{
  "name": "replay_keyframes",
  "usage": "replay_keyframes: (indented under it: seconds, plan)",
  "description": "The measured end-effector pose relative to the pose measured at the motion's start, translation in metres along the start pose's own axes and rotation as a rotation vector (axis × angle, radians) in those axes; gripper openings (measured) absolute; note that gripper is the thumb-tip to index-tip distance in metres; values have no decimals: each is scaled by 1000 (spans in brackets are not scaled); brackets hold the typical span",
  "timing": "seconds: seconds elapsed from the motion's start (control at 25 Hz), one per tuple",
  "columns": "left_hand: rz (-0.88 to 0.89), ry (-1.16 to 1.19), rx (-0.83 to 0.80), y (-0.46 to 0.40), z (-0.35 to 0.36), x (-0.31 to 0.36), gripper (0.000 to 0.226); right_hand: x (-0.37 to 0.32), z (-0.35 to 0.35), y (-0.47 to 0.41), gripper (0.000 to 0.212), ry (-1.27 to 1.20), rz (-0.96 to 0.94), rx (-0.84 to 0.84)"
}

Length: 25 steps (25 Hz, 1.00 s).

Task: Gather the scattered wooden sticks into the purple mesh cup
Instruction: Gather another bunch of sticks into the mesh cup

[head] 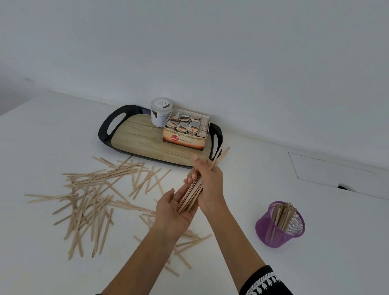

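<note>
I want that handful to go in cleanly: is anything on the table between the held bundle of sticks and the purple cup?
Nothing visible. The bundle of sticks lies between the left hand and right hand; only bare white table separates it from the purple mesh cup. The cup already holds sticks but has open room.

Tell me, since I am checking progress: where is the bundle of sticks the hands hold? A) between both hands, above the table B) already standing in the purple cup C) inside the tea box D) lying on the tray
A: the bundle of sticks lies across the left hand with the right hand gripping it, well left of the purple mesh cup.
</note>
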<state>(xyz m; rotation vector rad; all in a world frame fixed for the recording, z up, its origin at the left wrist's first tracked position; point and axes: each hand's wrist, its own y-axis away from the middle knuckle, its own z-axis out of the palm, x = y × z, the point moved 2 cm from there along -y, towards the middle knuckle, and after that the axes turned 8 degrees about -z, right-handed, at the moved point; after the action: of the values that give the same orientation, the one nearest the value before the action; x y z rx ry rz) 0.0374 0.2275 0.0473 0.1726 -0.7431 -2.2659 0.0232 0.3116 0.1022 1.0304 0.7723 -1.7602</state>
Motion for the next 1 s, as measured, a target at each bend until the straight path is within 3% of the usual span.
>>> replay_keyframes:
  seconds: [0.28, 0.44, 0.56, 0.84, 1.0]
  plan:
    - [64, -113, -3, -6, 11, -3, 43, 6, -2, -1, 35, 65, 3, -58]
    - [66, -388, -22, -10, 11, 2, 43, 11, -6, -3, 43, 65, 68, -42]
    - [217, -733, -28, -11, 19, 20, 39, 12, -9, -1, 47, 55, 128, -54]
    - [613, -1165, -215, 0, 93, 69, 17, 17, -17, 16, 45, 154, 309, -115]
    - [684, -1271, -268, 4, 100, 66, 20, 16, -18, 21, 46, 172, 324, -150]
